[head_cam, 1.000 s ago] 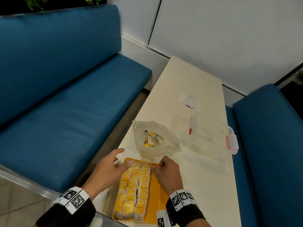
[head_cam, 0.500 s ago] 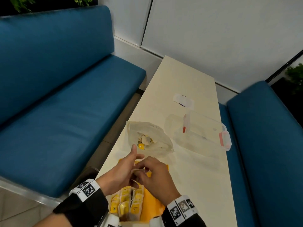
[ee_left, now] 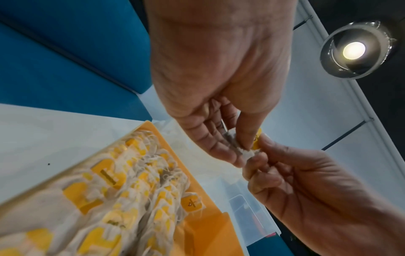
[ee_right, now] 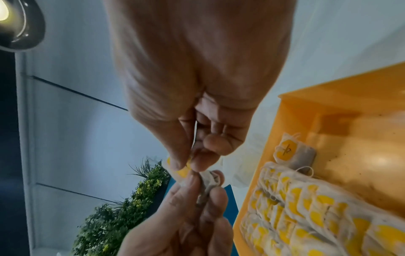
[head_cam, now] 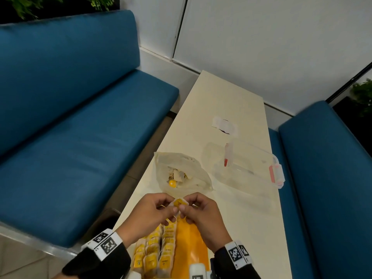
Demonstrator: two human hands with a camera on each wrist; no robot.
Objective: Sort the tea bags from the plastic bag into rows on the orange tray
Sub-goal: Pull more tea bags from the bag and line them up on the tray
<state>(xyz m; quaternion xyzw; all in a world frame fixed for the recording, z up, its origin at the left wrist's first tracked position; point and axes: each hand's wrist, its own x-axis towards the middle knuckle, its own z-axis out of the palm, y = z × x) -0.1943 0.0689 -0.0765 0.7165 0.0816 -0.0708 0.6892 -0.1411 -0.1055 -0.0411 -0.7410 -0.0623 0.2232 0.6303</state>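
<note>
- Orange tray (head_cam: 190, 244): smooth plastic with a raised rim, lying on the cream tabletop (head_cam: 227, 105) at its near end. Its left part holds rows of tea bags (head_cam: 159, 250), overlapping like shingles; the right part is bare orange floor.
- Rows in the left wrist view (ee_left: 122, 195): white gauzy paper sachets, squarish, each with a yellow tag and thin string.
- One lone sachet (ee_right: 293, 152) lies at the head of the rows, its tag marked with a handwritten sign; dark tea shows through the paper.
- Plastic bag (head_cam: 181, 174): thin, crinkled, translucent, mouth open, just beyond the tray. A small heap of loose tea bags lies inside, one yellow tag showing.
- Clear plastic box (head_cam: 249, 168): rectangular, with red-pink latches, right of the bag. Contents cannot be made out.
- A white paper scrap (head_cam: 225, 125) lies farther along the tabletop.
- Held tea bag (head_cam: 179, 203): up above the far end of the tray, between both hands, clear of the rows.
- Left hand (head_cam: 153, 213): thumb and fingers pinched narrow on the tea bag's paper.
- Right hand (head_cam: 201, 215): thumb and forefinger pinched on the same tea bag at its yellow tag; the other fingers are curled.
- Blue padded benches (head_cam: 76, 125) flank the tabletop.
</note>
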